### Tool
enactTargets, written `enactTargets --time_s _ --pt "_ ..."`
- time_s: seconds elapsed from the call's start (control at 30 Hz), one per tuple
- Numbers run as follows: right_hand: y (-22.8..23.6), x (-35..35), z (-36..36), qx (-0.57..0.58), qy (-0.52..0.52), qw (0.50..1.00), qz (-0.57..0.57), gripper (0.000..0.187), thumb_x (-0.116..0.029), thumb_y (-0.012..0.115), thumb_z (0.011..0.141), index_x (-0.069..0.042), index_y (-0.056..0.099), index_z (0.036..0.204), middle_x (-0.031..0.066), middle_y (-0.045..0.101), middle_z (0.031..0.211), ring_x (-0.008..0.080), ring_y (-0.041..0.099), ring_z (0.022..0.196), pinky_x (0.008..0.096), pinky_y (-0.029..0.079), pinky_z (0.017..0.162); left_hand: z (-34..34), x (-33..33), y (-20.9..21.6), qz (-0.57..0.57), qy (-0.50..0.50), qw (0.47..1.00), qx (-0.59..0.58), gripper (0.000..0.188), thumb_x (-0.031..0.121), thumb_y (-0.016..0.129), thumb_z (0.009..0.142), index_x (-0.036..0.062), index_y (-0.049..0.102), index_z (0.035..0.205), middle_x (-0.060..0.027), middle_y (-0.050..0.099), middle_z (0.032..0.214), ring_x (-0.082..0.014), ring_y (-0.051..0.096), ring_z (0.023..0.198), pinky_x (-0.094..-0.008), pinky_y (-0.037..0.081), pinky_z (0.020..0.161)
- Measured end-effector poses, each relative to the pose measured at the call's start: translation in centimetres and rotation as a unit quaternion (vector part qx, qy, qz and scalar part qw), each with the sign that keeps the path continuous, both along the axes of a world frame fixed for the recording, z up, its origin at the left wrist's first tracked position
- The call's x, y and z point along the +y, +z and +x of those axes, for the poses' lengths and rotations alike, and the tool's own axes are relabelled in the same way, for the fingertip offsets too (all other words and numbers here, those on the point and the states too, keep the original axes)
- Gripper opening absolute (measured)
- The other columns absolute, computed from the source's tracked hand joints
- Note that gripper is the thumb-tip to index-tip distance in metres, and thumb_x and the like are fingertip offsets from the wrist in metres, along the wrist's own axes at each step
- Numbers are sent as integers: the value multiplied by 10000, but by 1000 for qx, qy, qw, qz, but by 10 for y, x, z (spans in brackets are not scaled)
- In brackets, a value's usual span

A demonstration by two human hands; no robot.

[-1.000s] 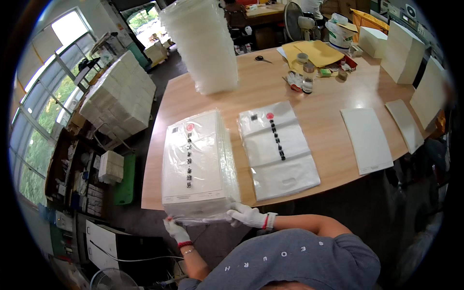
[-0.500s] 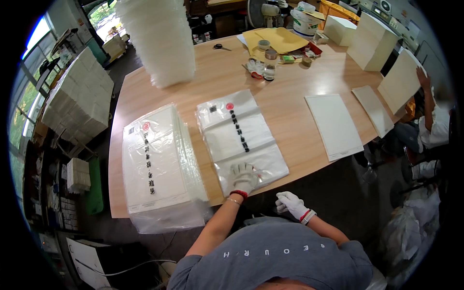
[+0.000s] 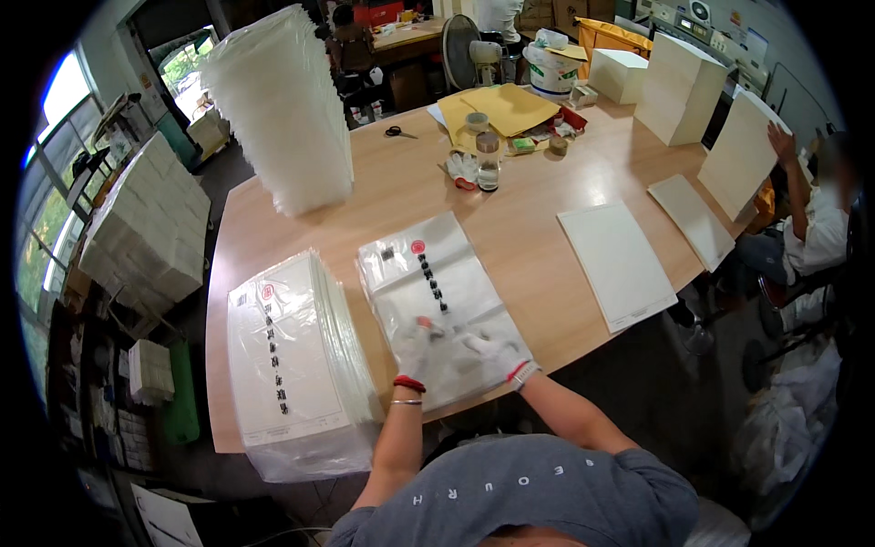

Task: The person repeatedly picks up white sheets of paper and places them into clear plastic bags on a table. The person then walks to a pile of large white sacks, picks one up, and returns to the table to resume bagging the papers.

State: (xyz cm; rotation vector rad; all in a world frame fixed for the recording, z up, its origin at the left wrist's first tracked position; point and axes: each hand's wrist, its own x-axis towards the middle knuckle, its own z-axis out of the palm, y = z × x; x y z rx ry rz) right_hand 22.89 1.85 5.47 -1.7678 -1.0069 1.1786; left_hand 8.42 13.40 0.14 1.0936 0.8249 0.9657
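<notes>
Where gloved hands (image 3: 413,349) (image 3: 495,354) reach, white bag (image 3: 463,290) beneath, lying flat

White bags (image 3: 460,273) and scissors (image 3: 396,132) on table (image 3: 524,232)

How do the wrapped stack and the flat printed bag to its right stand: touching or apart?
Apart. The head view shows it: a strip of wooden tabletop runs between the wrapped stack and the flat printed bag.

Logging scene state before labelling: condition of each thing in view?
Plastic bag, flat, creased
Left hand, gloved, at the bag
Right hand, gloved, at the bag
Paper stack, plastic-wrapped
Tall white stack, upright
Clear jar, upright
Scissors, lying flat
Yellow paper, flat
Bucket, upright
Fan, upright, running unclear
</notes>
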Motion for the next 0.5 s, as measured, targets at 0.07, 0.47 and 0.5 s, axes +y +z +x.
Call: enactTargets --time_s 0.07,0.47,0.5 --pt "-56 -12 39 -371 30 926 70 286 -374 559 791 -120 645 891 144 605 876 283 532 856 413 425 740 -9 23 5 -45 -3 983 -176 58 101 481 881 67 529 878 -31 573 746 -133 543 660 -268 474 621" --pt "-58 37 -1 -324 90 889 310 390 -50 604 761 -18 517 1139 170 543 1053 247 563 899 309 438 840 31 29 97 206 -127 957 158 433 66 566 830 -40 395 1214 -61 642 850 -83 506 668 -222 430 610" --pt "-39 28 12 -243 106 908 325 366 -67 610 773 -15 523 1125 165 552 1038 240 567 899 301 446 830 38 22 104 205 -141 950 190 461 67 578 819 -48 390 1224 -63 634 840 -92 507 675 -241 435 638"
